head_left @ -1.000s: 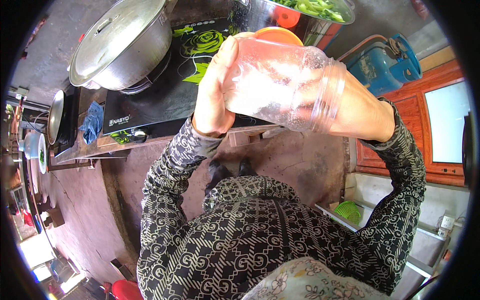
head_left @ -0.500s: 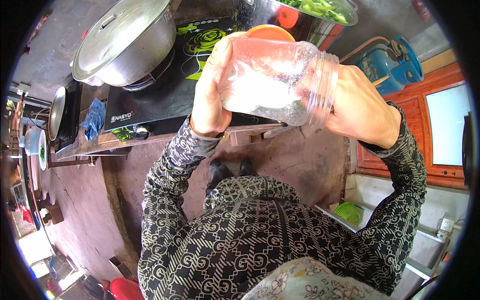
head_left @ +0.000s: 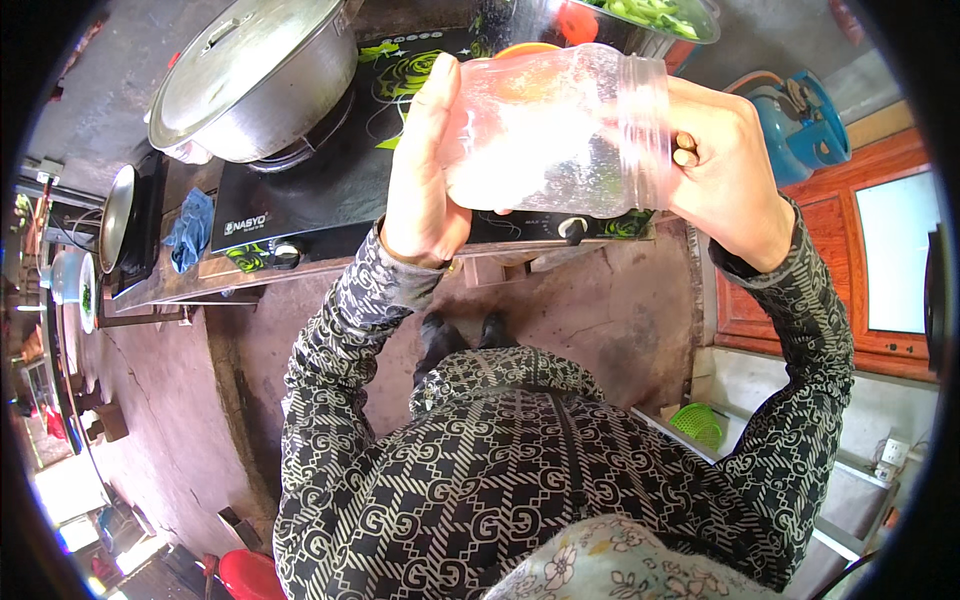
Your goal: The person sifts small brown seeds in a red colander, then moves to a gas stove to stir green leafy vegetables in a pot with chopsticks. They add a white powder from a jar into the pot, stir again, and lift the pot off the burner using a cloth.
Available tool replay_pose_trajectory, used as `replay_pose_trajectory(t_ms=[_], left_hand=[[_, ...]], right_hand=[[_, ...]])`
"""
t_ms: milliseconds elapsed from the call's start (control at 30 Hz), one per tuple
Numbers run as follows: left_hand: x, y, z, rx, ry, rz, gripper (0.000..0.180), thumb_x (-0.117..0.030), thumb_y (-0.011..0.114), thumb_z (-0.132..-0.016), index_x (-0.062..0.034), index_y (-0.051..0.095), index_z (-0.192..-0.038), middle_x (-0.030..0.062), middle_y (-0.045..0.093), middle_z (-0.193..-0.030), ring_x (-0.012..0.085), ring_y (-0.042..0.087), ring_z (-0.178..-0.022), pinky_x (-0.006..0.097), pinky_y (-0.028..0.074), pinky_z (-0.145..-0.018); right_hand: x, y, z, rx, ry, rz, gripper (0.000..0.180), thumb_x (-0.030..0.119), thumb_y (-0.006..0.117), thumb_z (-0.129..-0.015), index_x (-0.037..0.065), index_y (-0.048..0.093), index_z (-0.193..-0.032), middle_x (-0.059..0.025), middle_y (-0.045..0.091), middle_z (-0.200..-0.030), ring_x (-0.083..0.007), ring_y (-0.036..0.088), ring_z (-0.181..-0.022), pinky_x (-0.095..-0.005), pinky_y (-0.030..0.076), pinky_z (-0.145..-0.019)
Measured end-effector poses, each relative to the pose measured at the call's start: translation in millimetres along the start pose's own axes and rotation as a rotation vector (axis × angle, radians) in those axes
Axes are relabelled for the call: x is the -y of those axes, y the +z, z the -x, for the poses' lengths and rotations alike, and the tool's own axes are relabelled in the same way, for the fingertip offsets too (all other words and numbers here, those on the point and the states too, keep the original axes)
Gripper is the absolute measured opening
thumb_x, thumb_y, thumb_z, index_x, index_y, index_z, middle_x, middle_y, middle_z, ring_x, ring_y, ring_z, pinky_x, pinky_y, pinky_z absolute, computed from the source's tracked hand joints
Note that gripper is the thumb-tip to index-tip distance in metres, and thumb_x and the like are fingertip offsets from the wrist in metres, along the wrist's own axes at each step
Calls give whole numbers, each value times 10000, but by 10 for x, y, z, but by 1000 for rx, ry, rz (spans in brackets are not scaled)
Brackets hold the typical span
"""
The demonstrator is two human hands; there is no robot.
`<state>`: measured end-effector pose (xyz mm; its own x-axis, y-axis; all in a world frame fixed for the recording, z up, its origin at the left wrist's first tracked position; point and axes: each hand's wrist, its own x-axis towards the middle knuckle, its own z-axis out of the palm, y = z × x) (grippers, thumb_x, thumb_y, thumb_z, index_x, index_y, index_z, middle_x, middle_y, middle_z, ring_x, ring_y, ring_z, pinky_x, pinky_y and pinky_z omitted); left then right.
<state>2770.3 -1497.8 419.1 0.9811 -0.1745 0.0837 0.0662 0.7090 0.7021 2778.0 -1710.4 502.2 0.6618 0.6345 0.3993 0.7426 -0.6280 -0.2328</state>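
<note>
Jar in left hand, right hand gripping wooden sticks

Lidded pot on stove, left burner. Crumpled blue wad on surface, between stove and pan. Blue gas cylinder near door. Green basket at lower right.

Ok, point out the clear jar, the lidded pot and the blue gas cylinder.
Clear jar (head_left: 550, 135): head view, on its side wall.
Lidded pot (head_left: 288, 105): head view, on its metal side.
Blue gas cylinder (head_left: 785, 140): head view, on its body.
</note>
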Motion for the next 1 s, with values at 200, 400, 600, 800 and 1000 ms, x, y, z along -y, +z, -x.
replay_pose_trajectory(t_ms=[200,400,600,800,1000], left_hand=[[41,86,35,80,-120,-12,590,-554,448,-941,-55,551,-1237,61,671,-978,100,662,-695,227,504,-434],[61,70,-19,86,-177,5,583,-572,449,-932,-74,559,-1216,61,677,-999,119,676,-731,244,510,-436],[51,89,-53,82,-168,-55,575,-598,442,-920,-107,551,-1198,60,674,-1027,140,682,-780,273,518,-454],[20,129,-52,101,-124,-77,597,-580,448,-928,-84,524,-1252,63,651,-1068,123,666,-794,264,521,-477],[-44,86,-26,133,-105,-33,614,-556,442,-943,-68,480,-1313,68,621,-1129,129,645,-893,275,535,-512]], right_hand=[[-80,19,-42,134,-9,-128,181,79,696,-804,-18,688,-956,-95,677,-788,-133,602,-688,-286,499,-685],[-41,41,-44,172,244,-691,191,121,679,-856,-45,673,-950,-20,642,-752,-61,550,-638,-235,466,-590],[-163,53,-83,232,251,-819,200,139,700,-849,-30,673,-952,5,621,-745,-38,512,-592,-210,435,-529],[-140,57,-89,219,325,-955,230,192,685,-861,-12,680,-965,5,621,-744,-38,501,-569,-188,415,-506],[-133,-77,-82,206,500,-1063,181,125,643,-885,9,697,-1013,19,643,-811,-15,514,-633,-175,411,-569]])
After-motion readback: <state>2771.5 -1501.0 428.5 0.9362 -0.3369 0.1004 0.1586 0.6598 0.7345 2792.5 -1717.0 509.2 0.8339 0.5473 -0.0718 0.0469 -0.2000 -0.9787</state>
